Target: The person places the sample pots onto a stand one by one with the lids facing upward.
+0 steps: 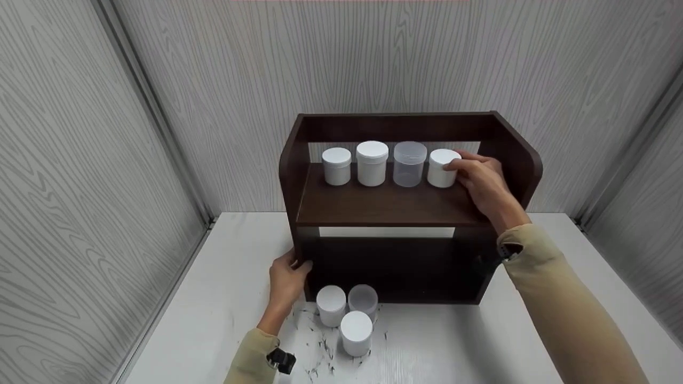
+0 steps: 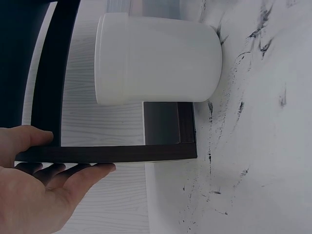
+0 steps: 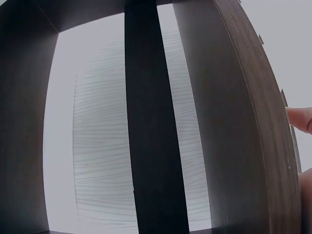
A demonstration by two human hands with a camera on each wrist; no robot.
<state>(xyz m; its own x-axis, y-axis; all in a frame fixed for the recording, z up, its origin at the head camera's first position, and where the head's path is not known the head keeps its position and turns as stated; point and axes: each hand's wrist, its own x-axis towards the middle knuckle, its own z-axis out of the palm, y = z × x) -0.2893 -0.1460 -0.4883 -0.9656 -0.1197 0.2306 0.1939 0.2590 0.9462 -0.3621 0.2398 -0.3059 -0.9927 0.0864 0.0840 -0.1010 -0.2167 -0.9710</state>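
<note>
On the upper board of a dark brown two-tier shelf (image 1: 384, 205), my right hand (image 1: 483, 181) holds the rightmost white lidded jar (image 1: 442, 169) between thumb and fingers. To its left stand a translucent jar (image 1: 409, 164) and two white jars, a taller one (image 1: 372, 164) and a shorter one (image 1: 336, 167). My left hand (image 1: 286, 277) grips the shelf's left side panel, thumb inside and fingers outside, as the left wrist view also shows for the panel (image 2: 122, 154). In the right wrist view only fingertips (image 3: 300, 119) appear, beyond the shelf board.
On the white table (image 1: 427, 346), in front of the shelf's lower left, stand two white jars, one behind (image 1: 331, 306) and one nearer (image 1: 356, 333), and a translucent jar (image 1: 364, 300). Dark marks lie around them. Wood-grain panels (image 1: 373, 64) enclose the table.
</note>
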